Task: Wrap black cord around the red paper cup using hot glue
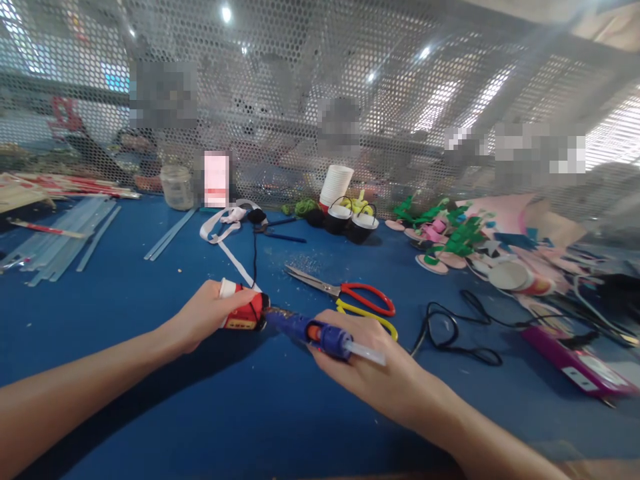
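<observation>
My left hand [207, 313] is closed around a small red and black craft piece [246, 312] with a white ribbon [235, 260] trailing from it. My right hand [370, 370] grips a blue glue gun [310, 331] with a clear glue stick poking out of its back. The gun's nozzle touches the red piece. Both hands hover just above the blue table [150, 373].
Red and yellow scissors [357, 297] lie just behind my right hand. A black cord [450, 330] and a purple object [575, 363] lie to the right. Glue sticks [65, 233], a jar [177, 187], small black buckets [350, 223], stacked white cups [336, 183] and foam cutouts [460, 233] sit further back before a mesh screen.
</observation>
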Tool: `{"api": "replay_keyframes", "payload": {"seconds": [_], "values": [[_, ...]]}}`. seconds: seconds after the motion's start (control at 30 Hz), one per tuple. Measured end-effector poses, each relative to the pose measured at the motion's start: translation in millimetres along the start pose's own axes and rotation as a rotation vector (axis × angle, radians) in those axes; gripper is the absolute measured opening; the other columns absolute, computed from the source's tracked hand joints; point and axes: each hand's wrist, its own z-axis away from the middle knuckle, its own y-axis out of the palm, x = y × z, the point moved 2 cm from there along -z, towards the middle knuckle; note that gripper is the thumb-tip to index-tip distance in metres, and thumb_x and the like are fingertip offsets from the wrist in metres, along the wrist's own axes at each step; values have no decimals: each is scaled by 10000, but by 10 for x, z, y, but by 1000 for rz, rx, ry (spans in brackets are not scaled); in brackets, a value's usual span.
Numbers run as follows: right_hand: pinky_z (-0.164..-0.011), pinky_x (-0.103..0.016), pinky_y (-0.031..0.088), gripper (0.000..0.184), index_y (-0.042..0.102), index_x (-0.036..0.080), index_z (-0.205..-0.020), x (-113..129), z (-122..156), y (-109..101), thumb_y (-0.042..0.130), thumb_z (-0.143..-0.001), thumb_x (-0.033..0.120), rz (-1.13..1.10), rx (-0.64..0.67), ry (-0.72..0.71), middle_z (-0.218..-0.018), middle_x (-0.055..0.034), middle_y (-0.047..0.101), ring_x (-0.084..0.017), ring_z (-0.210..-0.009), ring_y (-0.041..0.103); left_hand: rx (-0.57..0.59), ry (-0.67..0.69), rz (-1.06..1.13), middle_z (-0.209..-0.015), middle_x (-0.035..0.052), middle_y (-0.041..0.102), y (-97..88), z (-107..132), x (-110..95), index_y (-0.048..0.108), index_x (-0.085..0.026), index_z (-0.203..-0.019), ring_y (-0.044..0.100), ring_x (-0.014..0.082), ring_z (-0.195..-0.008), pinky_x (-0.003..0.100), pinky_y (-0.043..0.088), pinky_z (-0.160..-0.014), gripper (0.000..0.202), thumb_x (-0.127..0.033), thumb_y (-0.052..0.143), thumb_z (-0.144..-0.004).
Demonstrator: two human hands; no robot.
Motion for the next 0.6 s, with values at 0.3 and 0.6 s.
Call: {"api": "replay_keyframes", "payload": {"seconds": [0.3, 0.6], "values": [[-471, -191, 310, 94, 473, 178, -650, -32, 5, 11, 482, -661, 85, 19, -9, -25, -585, 26, 515, -86, -505, 448, -1, -11, 21, -549, 1, 572, 3, -6, -8, 579, -121, -630, 523, 143, -536, 238, 362, -513, 276, -397, 589, -624], [-481, -192, 312, 92, 471, 176, -653, -35, 20, 10, 478, -666, 86, 26, 7, -47, -597, 25, 517, -86, -521, 449, -14, -18, 15, -527, -5, 572, 3, -9, -10, 584, -127, -612, 531, 147, -526, 246, 366, -513, 275, -402, 589, -614]]}}
